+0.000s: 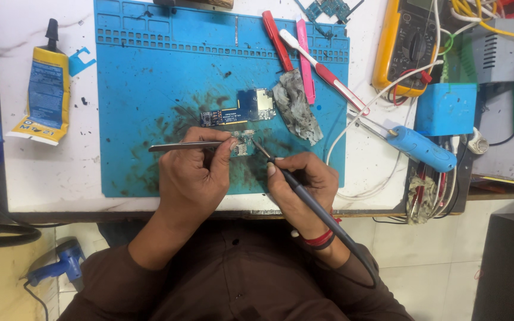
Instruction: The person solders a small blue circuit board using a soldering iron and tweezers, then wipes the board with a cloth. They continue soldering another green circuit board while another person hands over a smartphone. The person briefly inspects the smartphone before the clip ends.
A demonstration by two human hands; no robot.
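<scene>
My left hand [194, 175] grips metal tweezers [179, 145] whose tips press on a small circuit part [242, 144] on the blue work mat [150, 77]. In my right hand [301, 181] I hold a dark soldering iron [292, 181] like a pen, its tip touching the same small part. A blue circuit board [242, 109] lies on the mat just beyond it. A dirty grey rag [297, 107] rests to the right of the board.
A yellow glue tube [47, 89] lies at the left. A red tool [277, 40], a pink tool [306, 59] and a toothbrush [322, 68] lie at the mat's top right. A yellow multimeter [406, 44], blue box [446, 109] and blue pen-shaped tool [422, 148] sit at the right.
</scene>
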